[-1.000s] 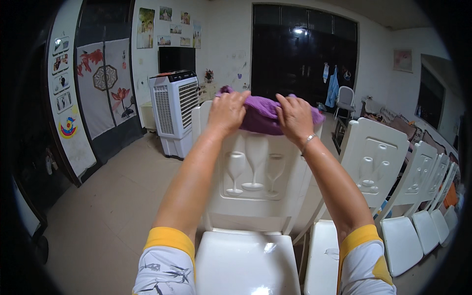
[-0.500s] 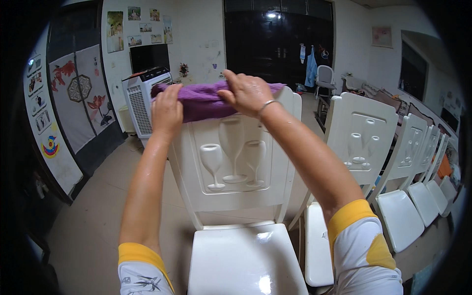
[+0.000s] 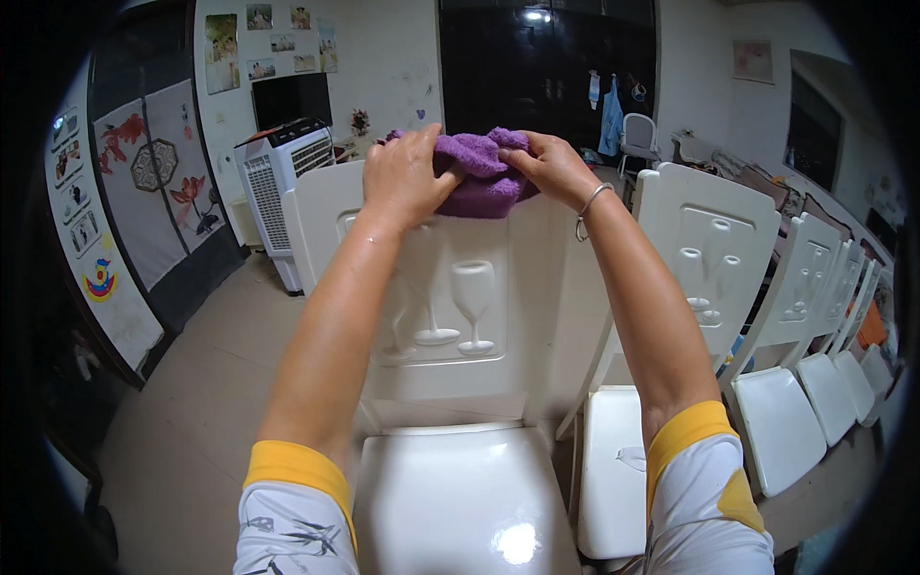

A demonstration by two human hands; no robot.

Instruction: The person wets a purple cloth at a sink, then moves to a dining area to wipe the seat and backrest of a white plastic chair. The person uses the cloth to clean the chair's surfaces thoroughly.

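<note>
A person's two bare hands grip a bunched purple cloth [image 3: 479,187] at the top edge of a white chair [image 3: 460,498], its backrest molded with raised wine glasses [image 3: 472,297]. The left hand [image 3: 404,182] closes over the cloth's left part, thumb toward the middle, with a scrap of purple showing beyond its knuckles; the right hand [image 3: 556,172], a bracelet [image 3: 594,206] at its wrist, pinches the other end between thumb and fingers. The grip is narrow on both sides and full of fabric, though the fingertips behind the cloth cannot be seen. Crumpled as it is, the cloth lies longest from left to right, in line with the chair's top edge, and hangs a little down the near face. It sits directly between the hands, neither nearer than the other, and toward the right half of the backrest. More white chairs [image 3: 709,254] stand in a row to the right; an air cooler [image 3: 273,206] stands beyond the backrest's left corner.
</note>
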